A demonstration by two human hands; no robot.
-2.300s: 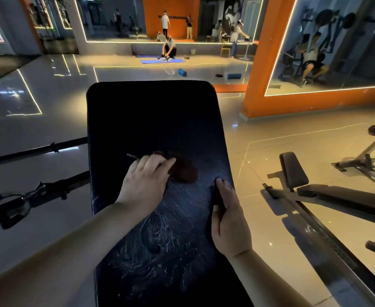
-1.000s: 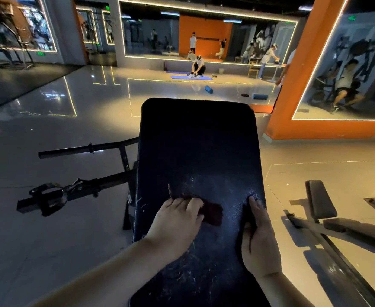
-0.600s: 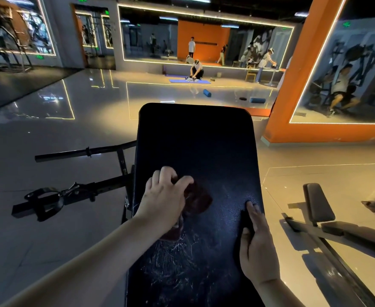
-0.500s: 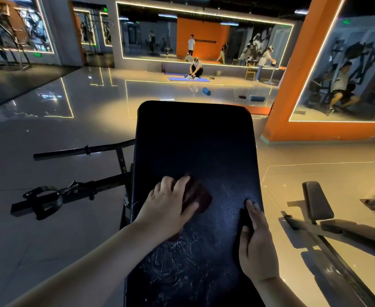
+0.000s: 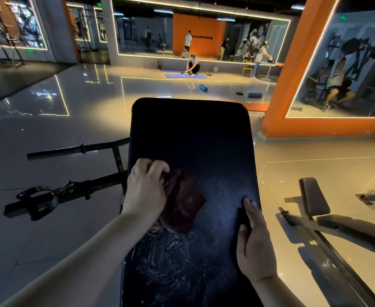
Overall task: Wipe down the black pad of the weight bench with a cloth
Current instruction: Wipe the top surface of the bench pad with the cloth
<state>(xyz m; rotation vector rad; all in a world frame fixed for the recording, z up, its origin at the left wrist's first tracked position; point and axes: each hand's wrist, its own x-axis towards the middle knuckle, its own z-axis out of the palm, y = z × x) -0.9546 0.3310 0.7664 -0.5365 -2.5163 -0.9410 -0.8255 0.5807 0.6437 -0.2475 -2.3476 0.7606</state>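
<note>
Left hand [image 5: 145,189], fingers curled, grips a crumpled dark red cloth [image 5: 183,203] against the black pad [image 5: 193,138] of a gym bench. The pad's long axis runs straight away from the person, and its rounded far end points at the mirrored wall. The cloth lies on the pad's left half, about midway along its visible length, bunched under the fingertips at its far edge and spreading back toward the wrist. The left forearm reaches in on a diagonal from the lower left, knuckles up, the hand sitting at the pad's left edge.

Right hand [image 5: 254,244] rests along the pad's right edge, loose and grasping nothing, fingers stretched forward and thumb lying flat on the top surface. Its forearm comes in from the lower right.

White streaks [image 5: 171,262] mark the pad's near part, between the two arms. A black bar frame [image 5: 78,149] stands to the left on the glossy floor [image 5: 71,129]; a second bench [image 5: 314,196] lies to the right.
</note>
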